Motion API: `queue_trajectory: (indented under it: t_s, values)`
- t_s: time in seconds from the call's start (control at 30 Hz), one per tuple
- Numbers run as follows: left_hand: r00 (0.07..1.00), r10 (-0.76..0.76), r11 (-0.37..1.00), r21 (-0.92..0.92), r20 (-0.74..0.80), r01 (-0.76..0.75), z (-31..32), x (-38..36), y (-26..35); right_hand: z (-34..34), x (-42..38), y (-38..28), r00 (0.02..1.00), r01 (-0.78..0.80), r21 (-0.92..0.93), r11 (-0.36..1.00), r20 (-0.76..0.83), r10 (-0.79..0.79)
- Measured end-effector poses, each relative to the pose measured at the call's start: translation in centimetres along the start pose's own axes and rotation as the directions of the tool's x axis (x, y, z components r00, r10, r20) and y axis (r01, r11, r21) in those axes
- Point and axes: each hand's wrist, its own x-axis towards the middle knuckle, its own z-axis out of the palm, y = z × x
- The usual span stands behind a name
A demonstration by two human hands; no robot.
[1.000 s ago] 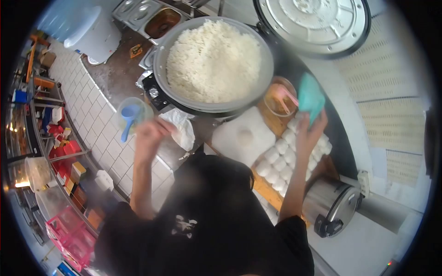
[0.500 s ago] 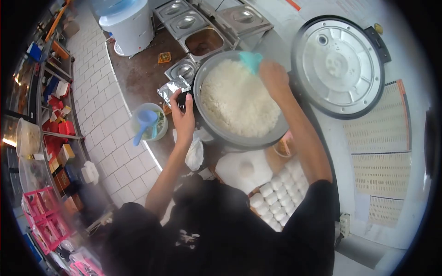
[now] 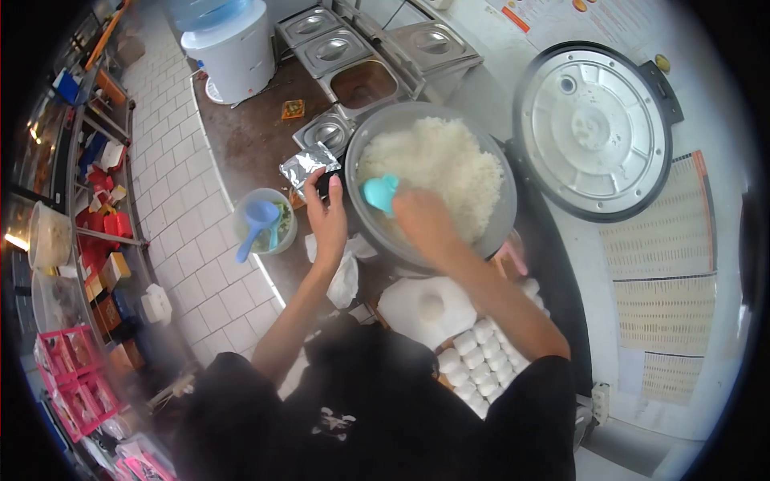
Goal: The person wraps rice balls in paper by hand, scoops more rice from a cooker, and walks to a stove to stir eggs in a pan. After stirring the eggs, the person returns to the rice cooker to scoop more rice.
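A large round pot of white rice stands on the counter. My right hand is closed round a turquoise scoop, which touches the rice at the pot's left side. Beside the pot's left rim, my left hand is closed on a dark object at the cooker's edge, too hidden to name. Silver foil lies just beyond its fingertips. A tub holding greens and a blue ladle is left of that hand.
The pot's round lid is raised at the right. Metal containers with lids line the back beside a white dispenser. White eggs, a white cloth-like sheet and crumpled plastic lie nearer me.
My right hand and the turquoise scoop have moved from the pot's far edge toward its left side. Rice is now heaped farther right and back. My left hand stays beside the rim.
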Motion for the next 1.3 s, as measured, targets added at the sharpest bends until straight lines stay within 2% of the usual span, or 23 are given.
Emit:
queue_trajectory:
  t_s: [0.03,0.07,0.1,0.13,0.17,0.23,0.27,0.3,0.33,0.37,0.43,0.5,0.57,0.6,0.7,0.77,0.9,1.0,1.1,1.17,1.2,1.23,1.3]
  values:
    - [0.999,0.037,0.998,0.057,0.01,-0.038,-0.2,0.1,0.0,-0.8,0.0,1.4,0.994,0.048,0.13,0.99,0.086,-0.06]
    - [0.996,0.084,0.993,0.088,-0.014,-0.083,-0.1,0.1,0.2,-1.2,0.2,2.8,0.995,0.054,0.126,0.991,0.081,-0.065]
    - [0.997,0.081,0.993,0.083,-0.015,-0.079,-0.1,0.0,0.2,-1.4,0.1,4.2,0.945,-0.041,0.278,0.96,0.322,-0.053]
    - [0.996,0.09,0.993,0.079,-0.017,-0.089,-0.1,0.2,0.1,-1.9,0.2,5.6,0.837,-0.172,0.388,0.906,0.542,-0.073]
    - [0.995,0.097,0.993,0.074,-0.021,-0.096,0.0,0.2,-0.1,-2.5,0.1,7.0,0.834,-0.171,0.376,0.911,0.548,-0.069]
    - [0.999,0.045,0.996,0.079,-0.013,-0.044,-0.1,0.1,0.2,-3.8,0.0,8.6,0.615,-0.587,0.506,0.632,0.786,-0.058]
    - [1.0,0.029,0.998,0.053,0.0,-0.029,-0.1,0.1,0.5,-3.1,-0.5,8.6,0.613,-0.583,0.499,0.642,0.788,-0.056]
    - [1.0,0.015,0.999,0.029,0.011,-0.015,-0.1,0.1,0.5,-1.6,-1.7,8.1,0.844,-0.425,0.554,0.716,0.529,0.091]
    - [1.0,0.017,0.999,0.036,0.018,-0.017,-0.3,0.3,-0.1,-1.1,-2.8,7.3,0.963,-0.265,0.546,0.795,0.192,0.19]
    - [1.0,0.01,0.999,0.039,0.016,-0.01,-0.3,0.4,-0.6,-0.6,-3.4,6.4,0.962,-0.267,0.547,0.794,0.199,0.186]
    - [0.995,0.095,0.995,0.041,-0.002,-0.095,-0.1,0.4,-0.6,-0.7,-3.8,4.4,0.98,-0.2,0.211,0.957,0.044,0.195]
    - [0.999,0.049,0.999,0.014,0.003,-0.049,0.0,0.1,-0.2,-1.0,-4.0,4.6,0.966,-0.26,0.252,0.932,0.069,0.251]
    - [0.998,0.059,0.997,0.059,-0.006,-0.058,-0.1,0.1,-0.1,-1.2,-4.3,5.4,0.89,-0.423,0.279,0.862,0.309,0.336]
    - [0.999,-0.04,0.999,0.007,0.028,0.04,-0.3,0.2,-0.3,-1.0,-4.3,5.2,0.891,-0.418,0.283,0.863,0.312,0.329]
    - [0.999,0.049,0.999,0.002,-0.001,-0.049,-0.1,0.2,-0.4,-0.2,-4.2,4.2,0.888,-0.424,0.417,0.804,0.365,0.279]
    - [0.998,0.056,0.998,0.0,0.0,-0.056,-0.1,0.3,-1.0,0.0,-2.9,2.5,0.923,-0.377,0.573,0.727,0.295,0.246]
    - [0.998,0.058,0.998,0.003,-0.003,-0.058,0.0,0.0,0.1,-0.8,-1.6,0.5,0.927,-0.355,0.557,0.751,0.316,0.204]
    - [1.0,0.017,1.0,0.005,-0.003,-0.017,-0.1,0.0,-0.1,-1.4,-2.7,0.2,0.963,-0.245,0.524,0.816,0.231,0.14]
    - [0.997,0.082,0.996,0.032,-0.015,-0.081,0.0,0.2,-0.3,-1.4,-2.4,3.2,0.945,-0.261,0.56,0.787,0.316,0.089]
    - [0.998,0.058,0.998,0.031,0.004,-0.058,-0.3,-0.1,-0.8,1.9,-1.9,6.4,0.959,-0.074,0.745,0.663,0.236,-0.158]
    - [0.998,0.053,0.998,0.017,0.018,-0.053,-0.3,0.3,-0.9,-1.1,-0.9,6.8,0.746,-0.548,0.673,0.496,0.662,-0.075]
    - [0.998,0.056,0.998,0.017,0.024,-0.056,-0.3,0.4,-0.9,-0.5,-0.8,7.5,0.748,-0.549,0.675,0.493,0.66,-0.07]
    - [0.998,0.058,0.998,0.03,0.018,-0.058,-0.3,0.5,-1.1,1.7,-0.9,10.0,0.662,-0.692,0.69,0.212,0.724,-0.196]
